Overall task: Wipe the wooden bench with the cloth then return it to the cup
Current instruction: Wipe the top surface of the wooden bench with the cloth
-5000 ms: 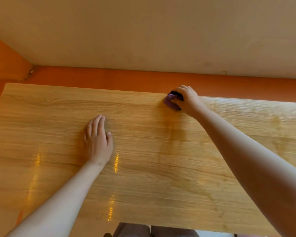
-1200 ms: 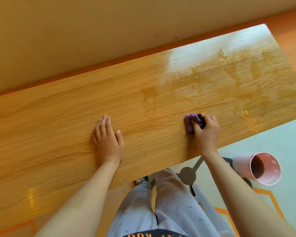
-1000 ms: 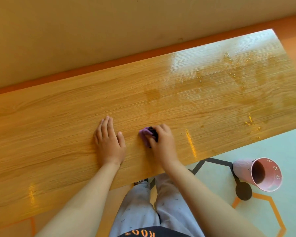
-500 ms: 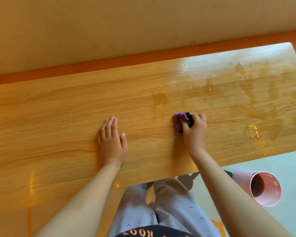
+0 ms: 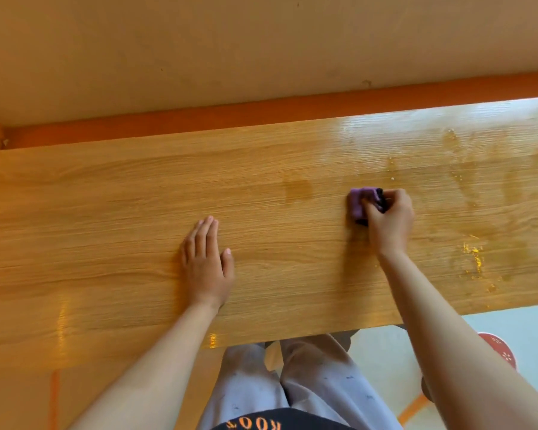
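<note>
The wooden bench (image 5: 106, 231) spans the view, with wet smears and droplets on its right part. My right hand (image 5: 387, 220) grips a bunched purple and black cloth (image 5: 359, 204) and presses it on the bench right of centre. My left hand (image 5: 207, 265) lies flat on the bench, fingers straight, well left of the cloth. The pink cup (image 5: 499, 352) lies on the floor at the lower right, mostly hidden behind my right forearm.
A beige wall (image 5: 261, 41) with an orange skirting strip (image 5: 199, 116) runs right behind the bench. My legs in light trousers (image 5: 292, 377) stand at the near edge. Pale floor with orange lines (image 5: 413, 405) shows at the lower right.
My right hand has slid the cloth to the right and slightly away from me over the last second. The left hand stays flat in place. The view has shifted, hiding most of the cup.
</note>
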Motion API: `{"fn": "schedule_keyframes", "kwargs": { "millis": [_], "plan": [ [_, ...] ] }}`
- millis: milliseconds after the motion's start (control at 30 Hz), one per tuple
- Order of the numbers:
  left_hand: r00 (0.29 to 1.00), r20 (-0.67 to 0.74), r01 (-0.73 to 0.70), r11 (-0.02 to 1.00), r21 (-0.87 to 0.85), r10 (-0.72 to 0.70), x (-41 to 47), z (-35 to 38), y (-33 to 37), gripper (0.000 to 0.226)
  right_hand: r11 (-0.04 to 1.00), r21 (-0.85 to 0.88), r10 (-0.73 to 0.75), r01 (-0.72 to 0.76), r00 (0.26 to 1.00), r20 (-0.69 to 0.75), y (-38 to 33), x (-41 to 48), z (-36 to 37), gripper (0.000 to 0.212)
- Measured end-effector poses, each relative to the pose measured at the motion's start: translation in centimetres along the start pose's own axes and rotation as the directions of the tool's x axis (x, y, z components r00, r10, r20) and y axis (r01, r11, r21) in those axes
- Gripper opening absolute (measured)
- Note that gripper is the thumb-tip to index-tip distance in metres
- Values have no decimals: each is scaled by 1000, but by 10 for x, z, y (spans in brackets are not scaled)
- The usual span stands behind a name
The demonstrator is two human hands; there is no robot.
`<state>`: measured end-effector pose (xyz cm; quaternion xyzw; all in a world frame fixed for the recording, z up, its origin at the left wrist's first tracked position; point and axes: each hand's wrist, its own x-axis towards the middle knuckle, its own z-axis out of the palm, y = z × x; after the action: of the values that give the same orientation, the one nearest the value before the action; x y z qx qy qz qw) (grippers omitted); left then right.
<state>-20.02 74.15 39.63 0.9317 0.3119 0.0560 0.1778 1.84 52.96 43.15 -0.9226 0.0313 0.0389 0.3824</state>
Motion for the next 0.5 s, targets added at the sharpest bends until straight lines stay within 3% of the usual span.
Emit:
{"fn": "schedule_keyframes", "kwargs": {
  "millis": [100,167,333,400,500],
  "plan": [
    [1000,12,9,1000,1,-9,0,-1,1,58,1000,17,4,-4,1000,22,-6,-10,6,18],
    [1000,13,9,1000,8,-9,0,-2,1,58,994,54,-97,91,987,125,-22,-34,30,14],
    [1000,18,9,999,48,-10,0,-4,3,58,947,119,-322,299,864,387,-67,-80,92,16],
    [1000,12,6,999,52,-7,1,-5,4,58,942,169,-332,289,869,367,-69,-75,94,15],
    [1000,7,9,999,45,-9,2,-3,3,58,955,188,-265,229,944,198,-49,-38,71,10]
  ]
}}
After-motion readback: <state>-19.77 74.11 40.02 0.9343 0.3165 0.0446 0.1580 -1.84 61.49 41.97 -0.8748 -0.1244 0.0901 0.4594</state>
